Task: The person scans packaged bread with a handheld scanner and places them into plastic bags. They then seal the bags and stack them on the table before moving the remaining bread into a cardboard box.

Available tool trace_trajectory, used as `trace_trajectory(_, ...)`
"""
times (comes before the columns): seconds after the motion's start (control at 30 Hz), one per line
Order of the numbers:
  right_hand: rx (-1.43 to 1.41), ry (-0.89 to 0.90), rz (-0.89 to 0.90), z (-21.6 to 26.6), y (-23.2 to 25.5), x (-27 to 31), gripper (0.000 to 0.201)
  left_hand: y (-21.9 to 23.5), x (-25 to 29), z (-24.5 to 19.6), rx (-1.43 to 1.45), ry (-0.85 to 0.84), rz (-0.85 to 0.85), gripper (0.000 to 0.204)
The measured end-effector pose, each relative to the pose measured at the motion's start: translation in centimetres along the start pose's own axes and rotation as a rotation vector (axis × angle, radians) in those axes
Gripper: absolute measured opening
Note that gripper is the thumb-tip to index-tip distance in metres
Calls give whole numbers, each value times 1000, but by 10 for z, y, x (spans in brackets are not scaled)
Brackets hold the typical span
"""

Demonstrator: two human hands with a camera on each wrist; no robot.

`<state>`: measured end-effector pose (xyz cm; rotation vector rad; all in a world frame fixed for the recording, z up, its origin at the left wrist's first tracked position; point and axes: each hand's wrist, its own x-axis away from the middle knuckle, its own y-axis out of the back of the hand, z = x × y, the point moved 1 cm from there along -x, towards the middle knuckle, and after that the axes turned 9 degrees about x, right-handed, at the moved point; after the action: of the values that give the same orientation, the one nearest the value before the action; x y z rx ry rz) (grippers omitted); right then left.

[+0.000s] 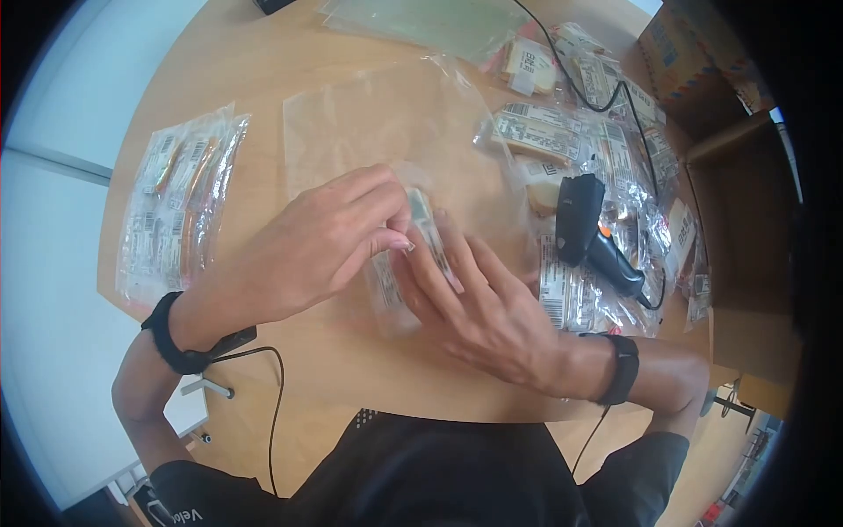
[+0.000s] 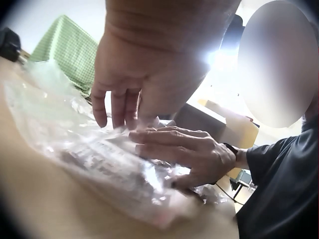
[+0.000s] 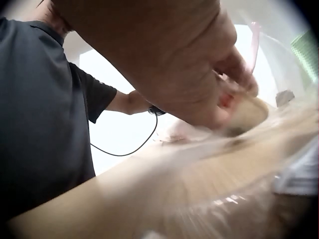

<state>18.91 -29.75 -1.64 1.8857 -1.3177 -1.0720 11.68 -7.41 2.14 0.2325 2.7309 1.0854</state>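
I'm watching the left hand (image 1: 338, 233) pinching clear film (image 1: 409, 247) mid-frame, the right hand's (image 1: 487, 312) extended fingers resting on a labelled packet (image 1: 419, 209), slick plastic risking a slip.

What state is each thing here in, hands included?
Left hand, pinching a bit of clear plastic
Right hand, fingers extended over a small packet
Large clear bag, spread on the table
Packed bag at left, filled; sealing unclear
Packets at right, wrapped, piled together
Barcode scanner, lying on the packets, cable attached
Cardboard box, open
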Motion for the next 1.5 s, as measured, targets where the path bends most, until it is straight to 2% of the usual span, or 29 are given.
trace_trajectory(0.03, -34, -35, 82, 2, -4, -5, 50, 1, 0, 0, 21, 15, 4, 13)
trace_trajectory(0.07, -36, -29, 75, 7, -5, -3, 50, 1, 2, 0, 18, 21, -2, 13)
trace_trajectory(0.13, -185, 65, 136, 20, -5, 3, 54, -2, 6, 2, -72, -26, -52, 11)
trace_trajectory(0.17, -308, 53, 178, 23, -7, 5, 53, -6, 12, 1, -70, -24, -58, 11)
trace_trajectory(0.23, -326, 71, 234, 21, -13, 7, 56, -20, 31, -10, -350, -127, -228, 16)
trace_trajectory(0.3, -339, 73, 283, 20, -21, 9, 61, -46, 63, -16, -270, -326, -89, 25)
trace_trajectory(0.37, -521, -44, 226, 21, -27, 9, 60, -89, 80, -28, -297, -193, 139, 29)
trace_trajectory(0.4, -522, -34, 223, 19, -29, 8, 60, -102, 79, -29, -299, -185, 132, 29)
trace_trajectory(0.43, -548, -53, 225, 15, -31, 6, 59, -112, 76, -28, -344, -181, 129, 39)
trace_trajectory(0.47, -576, -77, 227, 13, -33, 4, 59, -120, 75, -26, -388, -179, 131, 49)
trace_trajectory(0.5, -613, -101, 211, 11, -32, 1, 59, -126, 73, -20, -331, -76, 197, 68)
trace_trajectory(0.63, -574, -101, 184, 14, -43, -10, 58, -128, 69, -16, -243, -37, 157, 73)
trace_trajectory(0.7, -561, -196, 131, 17, -57, -25, 57, -127, 69, -20, -240, -2, 286, 76)
trace_trajectory(0.73, -559, -197, 123, 9, -56, -40, 57, -128, 69, -21, -248, -2, 287, 76)
trace_trajectory(0.77, -601, -132, 308, 1, -59, -57, 53, -130, 70, -21, -262, -13, 234, 77)
trace_trajectory(0.83, -649, -77, 485, -12, -73, -68, 49, -129, 69, -22, -279, -25, 199, 78)
trace_trajectory(0.87, -344, 47, 159, -16, -86, -63, 47, -128, 68, -24, -312, -40, 171, 80)
trace_trajectory(0.93, -19, 157, -161, -13, -94, -63, 45, -124, 66, -24, -351, -68, 145, 81)
trace_trajectory(1.0, -630, 111, 350, -6, -106, -71, 47, -124, 67, -24, -389, -62, 185, 83)
trace_trajectory(1.03, -621, 104, 358, -4, -107, -71, 47, -124, 67, -23, -387, -76, 182, 83)
trace_trajectory(1.1, -560, 150, -29, 1, -105, -65, 48, -126, 69, -22, -361, -61, 179, 84)
trace_trajectory(1.13, -550, 129, -8, 3, -113, -66, 48, -124, 68, -24, -349, -88, 186, 84)
trace_trajectory(1.2, -464, 175, -261, 3, -126, -70, 44, -118, 63, -28, -405, -29, 244, 78)
trace_trajectory(1.23, -448, 159, -234, 0, -119, -68, 44, -118, 62, -29, -392, -62, 246, 78)
trace_trajectory(1.3, -681, 79, -226, 7, -95, -64, 38, -120, 68, -26, -333, 47, 324, 78)
trace_trajectory(1.37, -573, -14, 100, 55, -71, -76, 32, -131, 83, -17, -223, 14, 356, 74)
trace_trajectory(1.43, -584, 85, 172, -5, 12, -51, 25, -119, 80, -18, -153, -47, 374, 59)
trace_trajectory(1.47, -561, -23, 84, -34, 25, -40, 23, -106, 70, -27, -148, -55, 362, 59)
trace_trajectory(1.5, -538, -130, -6, -65, 26, -31, 21, -94, 60, -39, -287, -114, 288, 55)
